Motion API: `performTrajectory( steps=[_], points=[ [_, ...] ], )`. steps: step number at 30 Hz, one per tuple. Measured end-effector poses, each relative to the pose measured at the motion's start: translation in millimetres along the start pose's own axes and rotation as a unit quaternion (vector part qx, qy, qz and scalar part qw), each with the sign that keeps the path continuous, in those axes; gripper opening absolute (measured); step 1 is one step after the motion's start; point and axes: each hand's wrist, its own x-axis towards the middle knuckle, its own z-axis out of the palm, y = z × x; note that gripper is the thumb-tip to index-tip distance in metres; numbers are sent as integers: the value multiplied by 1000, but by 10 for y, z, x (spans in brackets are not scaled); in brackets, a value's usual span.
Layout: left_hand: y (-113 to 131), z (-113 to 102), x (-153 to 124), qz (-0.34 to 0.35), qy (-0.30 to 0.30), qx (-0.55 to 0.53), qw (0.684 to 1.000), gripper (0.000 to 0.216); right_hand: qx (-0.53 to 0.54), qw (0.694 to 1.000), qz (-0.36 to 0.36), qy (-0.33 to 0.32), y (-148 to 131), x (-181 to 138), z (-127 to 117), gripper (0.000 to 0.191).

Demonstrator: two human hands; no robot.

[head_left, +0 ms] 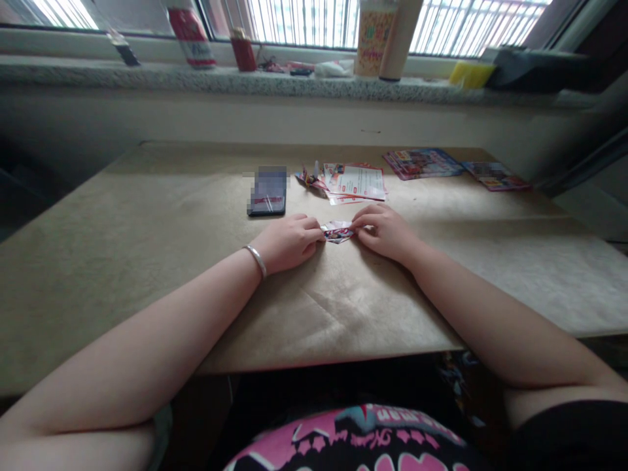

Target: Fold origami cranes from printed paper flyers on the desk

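Note:
A small folded piece of printed paper lies low over the table between my two hands. My left hand, with a silver bangle on its wrist, pinches the paper's left end. At the paper's right end, the fingers and thumb of my right hand are closed on it. The fingertips cover both ends of the paper. Just beyond lies a pile of printed sheets, with a crumpled or folded colourful paper piece at its left.
A dark phone lies beyond my left hand. Two stacks of colourful printed cards or leaflets, one nearer the middle and one farther right, sit at the table's back right. A can, cups and a yellow item line the windowsill.

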Motion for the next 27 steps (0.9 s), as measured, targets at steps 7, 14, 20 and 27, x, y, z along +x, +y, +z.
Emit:
performTrajectory(
  steps=[7,14,20,27],
  points=[
    [17,36,8,8,9,41,999,33,-35,999,37,-19,-38,2,41,17],
    [-5,80,22,-52,24,39,998,31,-33,996,-49,-65,-176,14,0,27],
    [8,75,60,-76,-15,21,997,40,11,991,-95,-90,-222,-7,32,25],
    [19,49,49,-50,-34,-12,998,48,-9,996,-88,-10,-92,10,53,25]
  ],
)
